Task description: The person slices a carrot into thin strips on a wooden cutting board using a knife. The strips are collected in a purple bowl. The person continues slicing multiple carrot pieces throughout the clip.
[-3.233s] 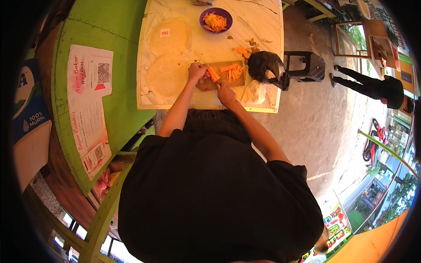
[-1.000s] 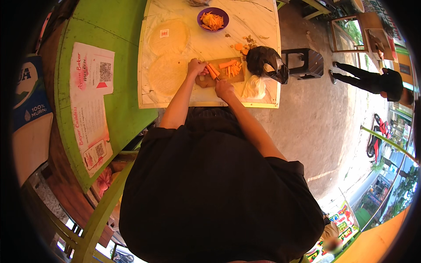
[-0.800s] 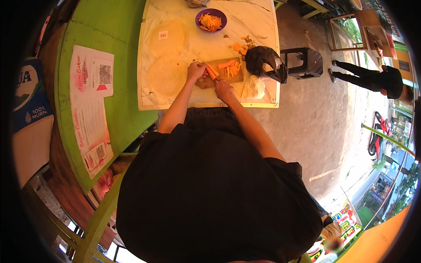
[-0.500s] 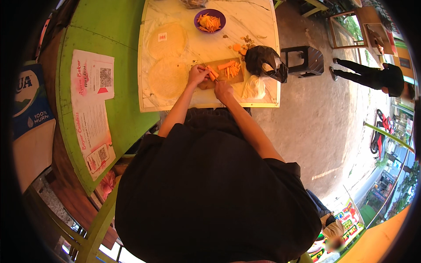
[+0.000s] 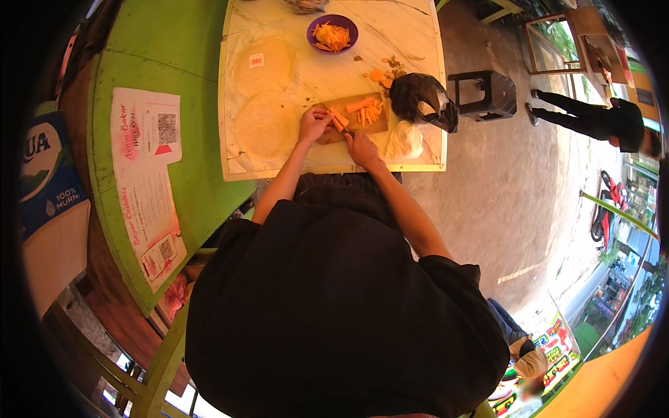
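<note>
My left hand (image 5: 316, 125) is closed on a piece of carrot (image 5: 338, 118) at the left end of a small wooden cutting board (image 5: 380, 127). In my right hand (image 5: 363, 150) is a knife (image 5: 348, 131), its blade pointing away from me beside that carrot. Cut carrot sticks (image 5: 369, 111) lie in a pile on the board, to the right of the piece I hold. Most of the knife's handle is hidden inside my right fist.
Beyond the board stands a purple bowl (image 5: 311, 38) of shredded carrot. Carrot ends and peelings (image 5: 392, 70) lie near a black plastic bag (image 5: 421, 94); a pale bag (image 5: 404, 141) rests in front. Two round pale sheets (image 5: 266, 125) are at left. A black stool (image 5: 488, 94) stands right of the table.
My right hand has shifted slightly right and nearer to me with the knife. The left hand stays on the carrot, nearly still.
</note>
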Action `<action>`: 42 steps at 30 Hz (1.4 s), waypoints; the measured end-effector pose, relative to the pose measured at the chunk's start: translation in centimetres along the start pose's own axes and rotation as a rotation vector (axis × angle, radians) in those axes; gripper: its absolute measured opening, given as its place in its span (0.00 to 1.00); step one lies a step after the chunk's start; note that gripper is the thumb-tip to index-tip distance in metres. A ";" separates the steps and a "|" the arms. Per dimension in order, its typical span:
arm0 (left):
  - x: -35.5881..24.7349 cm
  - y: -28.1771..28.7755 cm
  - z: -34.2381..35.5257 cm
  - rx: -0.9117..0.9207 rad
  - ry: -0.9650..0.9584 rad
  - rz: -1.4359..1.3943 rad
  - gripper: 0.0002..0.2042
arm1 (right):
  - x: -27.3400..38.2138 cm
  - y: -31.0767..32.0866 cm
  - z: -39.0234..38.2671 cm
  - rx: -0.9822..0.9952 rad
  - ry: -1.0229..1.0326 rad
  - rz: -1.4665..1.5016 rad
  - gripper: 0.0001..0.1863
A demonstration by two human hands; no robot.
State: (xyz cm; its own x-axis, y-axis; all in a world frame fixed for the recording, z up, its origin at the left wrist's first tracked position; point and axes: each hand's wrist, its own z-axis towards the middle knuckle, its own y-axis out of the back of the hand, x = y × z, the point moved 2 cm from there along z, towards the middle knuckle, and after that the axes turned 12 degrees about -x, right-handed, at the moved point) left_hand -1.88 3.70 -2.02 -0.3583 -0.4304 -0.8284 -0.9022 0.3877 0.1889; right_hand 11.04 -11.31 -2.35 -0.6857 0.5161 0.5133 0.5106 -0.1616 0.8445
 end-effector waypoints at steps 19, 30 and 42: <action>-0.3 -0.2 -0.6 -0.050 -0.049 -0.024 0.13 | -6.0 -7.1 -0.5 -0.304 0.410 -0.207 0.32; 0.5 -2.4 -0.4 -0.136 -0.116 0.242 0.23 | -2.1 -2.6 -1.2 -0.178 0.101 -0.040 0.33; -0.6 -3.1 0.0 -0.113 -0.080 0.380 0.21 | -3.6 -3.1 0.3 -0.081 0.090 0.196 0.35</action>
State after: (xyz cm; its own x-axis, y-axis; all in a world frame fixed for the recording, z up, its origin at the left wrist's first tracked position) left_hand 1.09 2.74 -2.07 -0.6558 -0.2067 -0.7261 -0.7312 0.4132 0.5428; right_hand 12.07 -12.42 -6.88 -0.6226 0.3914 0.6776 0.5980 -0.3205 0.7346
